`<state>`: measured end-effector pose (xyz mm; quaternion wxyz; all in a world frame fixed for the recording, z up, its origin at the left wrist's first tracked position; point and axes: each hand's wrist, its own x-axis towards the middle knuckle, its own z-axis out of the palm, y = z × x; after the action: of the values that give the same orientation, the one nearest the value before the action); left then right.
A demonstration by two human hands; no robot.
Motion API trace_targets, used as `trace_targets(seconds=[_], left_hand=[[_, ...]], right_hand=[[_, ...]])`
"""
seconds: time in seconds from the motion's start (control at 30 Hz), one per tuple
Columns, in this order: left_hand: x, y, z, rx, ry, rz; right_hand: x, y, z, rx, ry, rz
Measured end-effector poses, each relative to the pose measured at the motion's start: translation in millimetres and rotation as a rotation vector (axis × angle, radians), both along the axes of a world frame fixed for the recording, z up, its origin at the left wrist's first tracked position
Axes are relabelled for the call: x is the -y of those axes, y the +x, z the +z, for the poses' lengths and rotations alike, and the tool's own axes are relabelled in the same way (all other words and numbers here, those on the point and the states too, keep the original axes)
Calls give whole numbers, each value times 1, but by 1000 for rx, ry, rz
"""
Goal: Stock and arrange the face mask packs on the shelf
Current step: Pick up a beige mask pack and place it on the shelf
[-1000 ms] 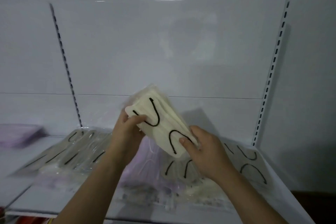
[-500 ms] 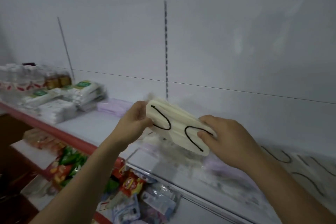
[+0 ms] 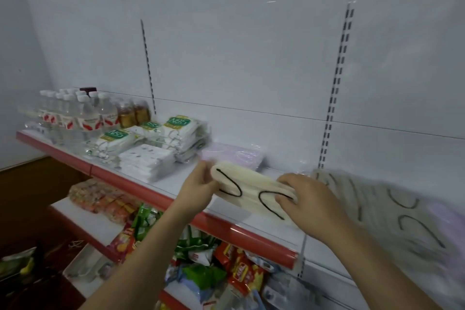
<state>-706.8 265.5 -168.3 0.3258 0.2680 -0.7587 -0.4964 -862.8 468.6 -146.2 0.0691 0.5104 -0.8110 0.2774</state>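
Fingers (image 3: 205, 178) of the left hand (image 3: 201, 187) curl round the 9 o'clock end of a cream face mask pack (image 3: 251, 191); the right hand (image 3: 305, 202) grips the 3 o'clock end, thumb side tucked under. Both hands are closed on the pack, neither released.

Head view, the only one. Pack is held in the air above the front of the shelf (image 3: 181, 184), not yet resting on it. Long axis runs roughly 10 o'clock to 4 o'clock, black ear loops showing on its near face. Purple mask pack (image 3: 234, 155) lies flat on the shelf just behind the held one, at 12 o'clock from it. Blurred heap of loose mask packs (image 3: 392, 211) sits at 3 o'clock, beyond the right hand. Judgement: bare shelf lies under and toward 9 o'clock of the pack, so the left hand is the nearer one to lead it down there.

Writing: tissue packs (image 3: 176, 131) at 10 o'clock carry a green label, upside down from here, seeming to read "SEN" or similar; not certain. Water bottles (image 3: 83, 116) further along at 10 o'clock show red-and-white labels, text too small. Snack bags (image 3: 239, 267) on the lower shelf at 6 o'clock: print unreadable.
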Motion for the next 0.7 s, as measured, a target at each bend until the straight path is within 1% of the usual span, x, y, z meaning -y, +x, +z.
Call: trace_targets(seconds=[0.07,0.13,0.23,0.3,0.4,0.43,0.5,0.57,0.7], left_hand=[[13,2,-12,87,15,-31],[26,1,-19,156,2,-50],[39,-9,-22,148,20,-84],[43,-17,-20,147,17,-83],[51,-22,-20,78,47,-32],[55,-21,-21,69,65,-14],[61,-17,-20,126,69,-6],[68,-14,-19,211,33,-12],[93,-14,-11,188,-39,102]], right_hand=[[7,2,-13,101,-3,-52],[6,4,-23,234,-68,-116],[8,7,-35,366,-126,-160],[17,11,-38,375,-128,-155],[33,15,-36,390,-213,-180],[38,17,-36,404,-205,-177],[47,20,-42,410,-135,-160],[55,20,-44,404,-100,-160],[81,14,-31,477,-154,-170]])
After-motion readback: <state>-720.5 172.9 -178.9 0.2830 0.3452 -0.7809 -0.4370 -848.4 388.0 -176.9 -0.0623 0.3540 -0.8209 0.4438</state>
